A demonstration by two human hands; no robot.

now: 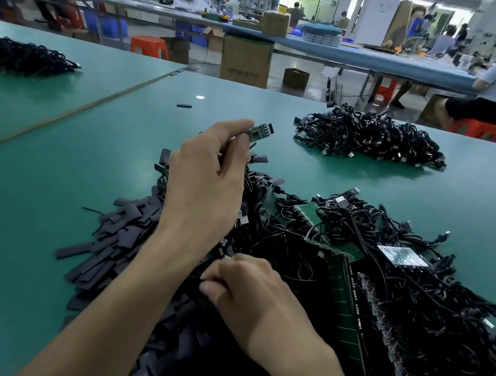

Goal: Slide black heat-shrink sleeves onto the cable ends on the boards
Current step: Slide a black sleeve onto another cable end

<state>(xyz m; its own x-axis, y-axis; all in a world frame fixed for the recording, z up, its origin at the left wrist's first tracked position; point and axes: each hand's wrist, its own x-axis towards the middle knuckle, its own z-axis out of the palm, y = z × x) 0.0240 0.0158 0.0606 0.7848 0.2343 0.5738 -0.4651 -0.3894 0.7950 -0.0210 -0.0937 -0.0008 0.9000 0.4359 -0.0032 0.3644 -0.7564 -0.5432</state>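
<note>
Head view: left hand [206,179] pinches board [261,131]; right hand [244,292] on sleeve pile [119,233]

Green worktable [48,191], orange stools [150,46], cardboard boxes [245,60].

Two hands [206,182] [245,289], three cable heaps [19,57] [371,138] [414,307], one sleeve pile [123,250], one small board [260,131].

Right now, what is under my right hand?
The heap of flat black heat-shrink sleeves lies under the right hand; whether its curled fingers pinch one is hidden.
</note>
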